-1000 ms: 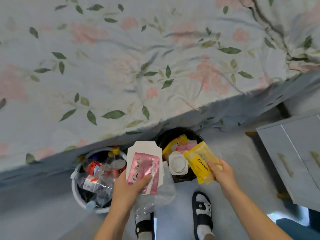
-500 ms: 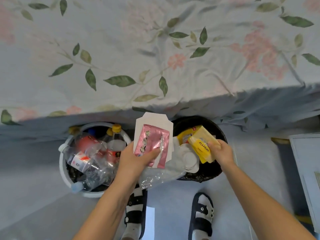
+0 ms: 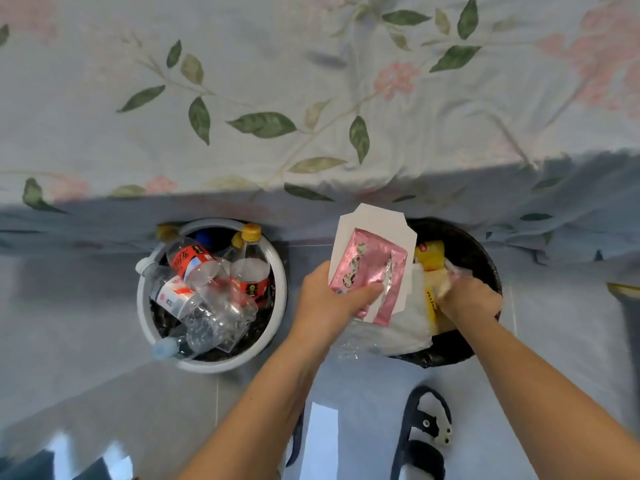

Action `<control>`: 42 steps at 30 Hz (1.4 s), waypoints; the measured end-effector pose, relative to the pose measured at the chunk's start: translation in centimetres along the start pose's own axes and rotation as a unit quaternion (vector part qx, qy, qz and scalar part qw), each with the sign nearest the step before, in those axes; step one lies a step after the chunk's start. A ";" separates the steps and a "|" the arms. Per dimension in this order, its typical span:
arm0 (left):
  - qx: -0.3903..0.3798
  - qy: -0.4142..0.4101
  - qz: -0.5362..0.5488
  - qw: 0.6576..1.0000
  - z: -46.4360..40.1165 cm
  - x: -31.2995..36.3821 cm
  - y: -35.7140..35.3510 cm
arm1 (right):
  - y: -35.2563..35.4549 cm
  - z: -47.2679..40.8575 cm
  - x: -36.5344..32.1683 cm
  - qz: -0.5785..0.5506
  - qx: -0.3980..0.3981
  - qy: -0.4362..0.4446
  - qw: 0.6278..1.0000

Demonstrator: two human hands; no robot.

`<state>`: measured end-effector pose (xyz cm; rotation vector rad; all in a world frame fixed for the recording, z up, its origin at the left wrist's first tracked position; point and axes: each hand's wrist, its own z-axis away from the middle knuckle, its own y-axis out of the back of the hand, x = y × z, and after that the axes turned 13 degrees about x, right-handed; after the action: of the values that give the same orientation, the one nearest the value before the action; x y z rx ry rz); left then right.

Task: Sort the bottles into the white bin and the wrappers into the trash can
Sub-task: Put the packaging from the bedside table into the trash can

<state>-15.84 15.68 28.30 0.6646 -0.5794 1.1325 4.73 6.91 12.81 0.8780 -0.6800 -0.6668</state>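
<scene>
Several bottles (image 3: 211,289) lay piled in the white bin (image 3: 277,327) on the left. Right of it, the left hand (image 3: 325,306) gripped a pink wrapper (image 3: 367,275), white card and clear plastic near the trash can (image 3: 481,251). Farther right, the right hand (image 3: 467,303), a second earlier holding the yellow wrapper (image 3: 431,299) above the can, had pushed it down inside, fingers still clenched round it. So one wrapper was nearly sorted.

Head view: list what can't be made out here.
- Trash can contents: mostly hidden by the right hand and the wrappers the left hand holds.
- Right hand's fingers: blurred and buried in the wrappers, so its grip is unclear.
- White bin bottom: covered by piled bottles.
- Pink wrapper print: too small to read.
</scene>
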 end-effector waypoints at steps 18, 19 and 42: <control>-0.100 -0.014 -0.058 0.993 8.8 6.6 -6.1 | 17.4 11.6 9.1 -0.713 -0.182 -0.014 0.677; -0.090 -0.005 -0.063 0.994 8.6 6.4 -5.9 | 16.9 11.6 9.4 -0.713 -0.165 -0.028 0.681; -0.042 -0.047 -0.219 0.974 -1.7 -1.1 -0.9 | -1.2 0.7 -2.3 -0.247 -0.012 -0.142 0.959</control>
<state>-15.22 16.03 26.18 0.7312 -0.5253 0.6643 2.52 7.71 11.54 0.9464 -0.7101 -1.2652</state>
